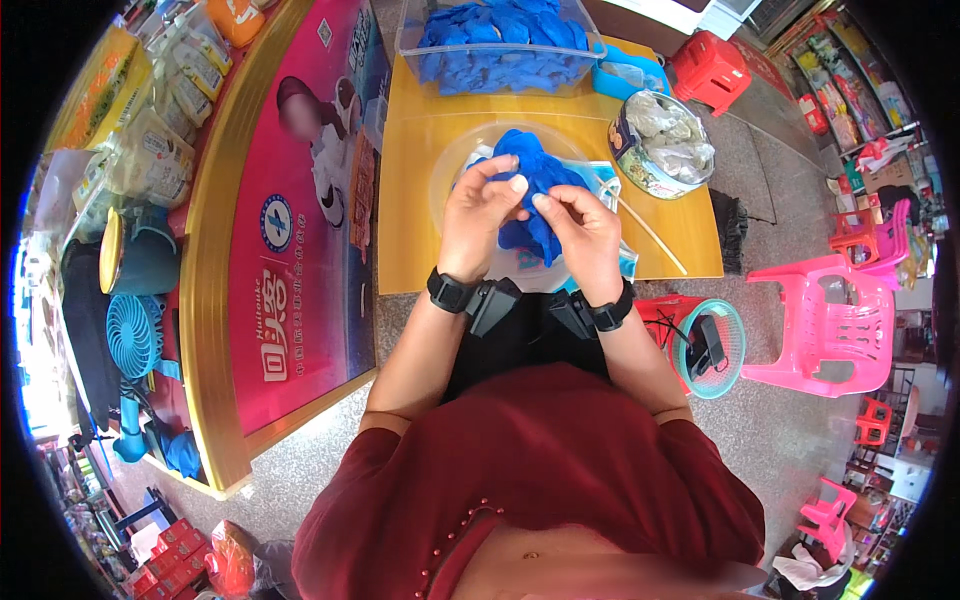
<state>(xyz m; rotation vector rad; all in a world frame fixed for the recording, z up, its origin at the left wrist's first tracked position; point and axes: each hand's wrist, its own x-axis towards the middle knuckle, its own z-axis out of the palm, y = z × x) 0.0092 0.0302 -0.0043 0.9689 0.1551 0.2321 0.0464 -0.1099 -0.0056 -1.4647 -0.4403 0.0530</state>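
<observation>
**Both hands gripped a bundle of blue gloves over the yellow table**

In the head view, both forearms rose from the lower edge, wrists bent inward and each wearing a black band. The left hand (487, 215) pinched the blue gloves (535, 190) from the left, fingers curled and thumb up. The right hand (585, 235) clasped the same bundle from the right, fingertips pressed into it. The bundle hung just above a clear dish (455, 160) on the yellow table (420, 200). A clear tub (500, 45) of blue gloves stood farther back, a round tin (662, 143) to the right.
</observation>
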